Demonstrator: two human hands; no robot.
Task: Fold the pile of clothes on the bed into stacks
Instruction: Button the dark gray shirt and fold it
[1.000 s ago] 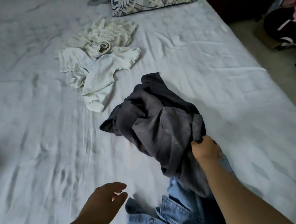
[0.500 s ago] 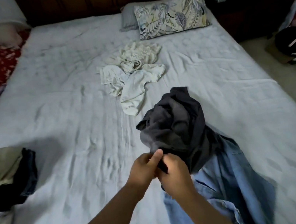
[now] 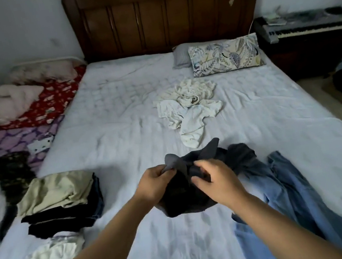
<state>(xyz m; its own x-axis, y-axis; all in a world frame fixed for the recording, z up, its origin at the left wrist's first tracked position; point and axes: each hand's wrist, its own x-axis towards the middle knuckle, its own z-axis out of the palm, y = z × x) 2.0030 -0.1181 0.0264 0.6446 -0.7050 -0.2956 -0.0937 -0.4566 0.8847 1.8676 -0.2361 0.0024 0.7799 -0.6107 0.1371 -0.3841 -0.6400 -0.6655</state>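
A crumpled dark grey garment point(image 3: 183, 196) hangs just above the white bed sheet point(image 3: 122, 141) at centre. My left hand point(image 3: 155, 182) pinches a grey flap of it at the top left. My right hand point(image 3: 215, 180) grips the cloth beside it, fingers curled into the fabric. A blue denim garment point(image 3: 288, 196) lies spread to the right of the hands. Farther up the bed sits a heap of cream-white clothes point(image 3: 189, 108). A folded stack point(image 3: 62, 200), beige on top with black and denim under it, stands at the left.
A folded white item point(image 3: 51, 258) lies in front of the stack. Bedding and loose clothes point(image 3: 5, 124) crowd the left side. A leaf-print pillow point(image 3: 225, 55) lies by the wooden headboard point(image 3: 164, 11). A keyboard on a dark cabinet point(image 3: 308, 40) and bags stand right of the bed.
My left hand came over and took hold of the grey garment next to my right hand. The view tilted up, showing the headboard and the folded stack.
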